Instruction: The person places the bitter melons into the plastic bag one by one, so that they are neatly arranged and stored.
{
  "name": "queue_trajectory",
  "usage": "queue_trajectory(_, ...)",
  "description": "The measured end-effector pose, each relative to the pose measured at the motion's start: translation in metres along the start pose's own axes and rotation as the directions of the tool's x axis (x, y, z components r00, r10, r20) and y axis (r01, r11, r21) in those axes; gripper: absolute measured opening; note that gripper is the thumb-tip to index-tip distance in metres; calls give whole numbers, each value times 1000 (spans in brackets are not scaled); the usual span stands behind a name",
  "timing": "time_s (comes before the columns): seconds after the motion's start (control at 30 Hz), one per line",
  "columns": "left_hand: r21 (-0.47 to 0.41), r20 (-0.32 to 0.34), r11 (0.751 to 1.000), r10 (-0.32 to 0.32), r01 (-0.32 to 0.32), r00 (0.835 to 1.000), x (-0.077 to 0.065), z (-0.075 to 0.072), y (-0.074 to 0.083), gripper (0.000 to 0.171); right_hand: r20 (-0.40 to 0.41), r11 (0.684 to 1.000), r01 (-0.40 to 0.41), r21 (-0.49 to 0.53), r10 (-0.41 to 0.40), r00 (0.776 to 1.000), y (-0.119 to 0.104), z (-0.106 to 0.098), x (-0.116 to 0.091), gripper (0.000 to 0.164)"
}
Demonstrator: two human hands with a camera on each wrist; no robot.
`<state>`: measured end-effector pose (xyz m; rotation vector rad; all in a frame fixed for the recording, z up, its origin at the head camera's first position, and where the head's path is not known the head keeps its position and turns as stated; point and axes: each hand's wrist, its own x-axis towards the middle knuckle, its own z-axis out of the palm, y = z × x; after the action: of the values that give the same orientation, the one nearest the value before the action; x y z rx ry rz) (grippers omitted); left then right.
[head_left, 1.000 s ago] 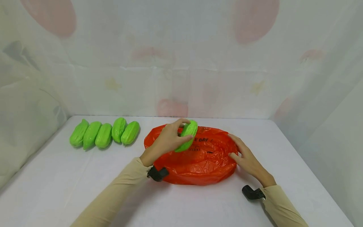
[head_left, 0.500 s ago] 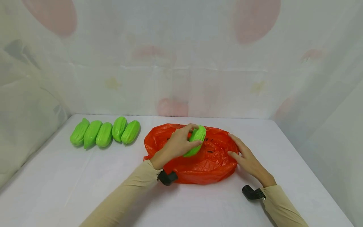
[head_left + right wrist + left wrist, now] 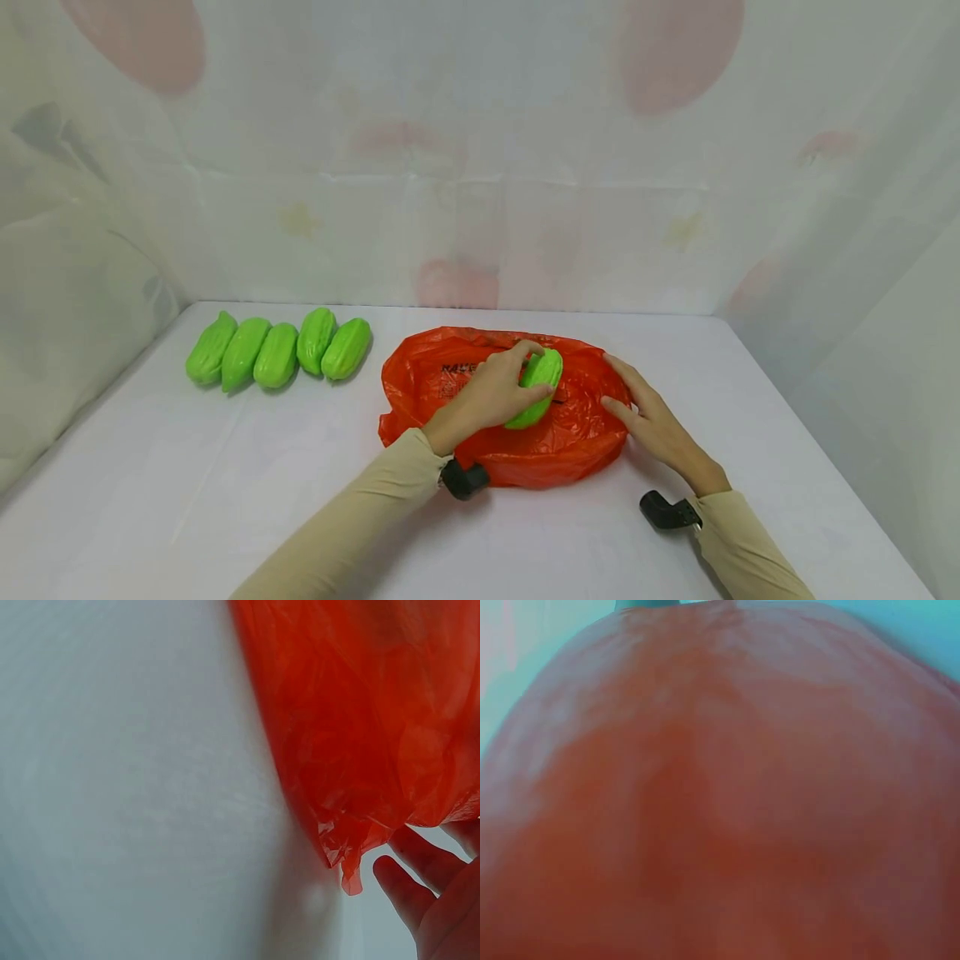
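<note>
My left hand grips a bright green ridged gourd between thumb and fingers, above the opened red plastic bag. Whether the gourd touches the bag's inside cannot be made out. At the bag's right rim my right hand rests with thumb and fingers spread apart. The right wrist view has its fingers against the crumpled edge of the red bag. Only blurred red plastic fills most of the left wrist view, so the left hand is not visible there.
Several similar green gourds lie side by side at the table's back left. The white table ends at a pale printed curtain behind. A black wrist camera sticks out from each sleeve.
The left hand has carried the gourd rightward and down, from the bag's back middle toward its centre right. More printing on the bag's left part shows. The right hand has stayed put.
</note>
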<state>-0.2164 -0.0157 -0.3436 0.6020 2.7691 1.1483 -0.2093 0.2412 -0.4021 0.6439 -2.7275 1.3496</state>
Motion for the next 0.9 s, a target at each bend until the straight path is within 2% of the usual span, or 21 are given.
queue_trajectory(0.2,-16,8,1000,-12,12,1000,4,10,0,49,3,1000,-6,-9,6,1000,-1,0,0,63)
queue_trajectory(0.47,54,15,998,-44,43,999,6,18,0,47,6,1000,-10,-1,10,1000,-3,0,0,65)
queue_trajectory(0.73,37,19,998,-43,43,999,9,25,-2,41,7,1000,-16,-15,16,1000,-2,0,-1,65)
queue_trajectory(0.9,54,70,998,-48,44,996,12,30,-3,40,6,1000,-17,-22,18,1000,-2,0,-1,65)
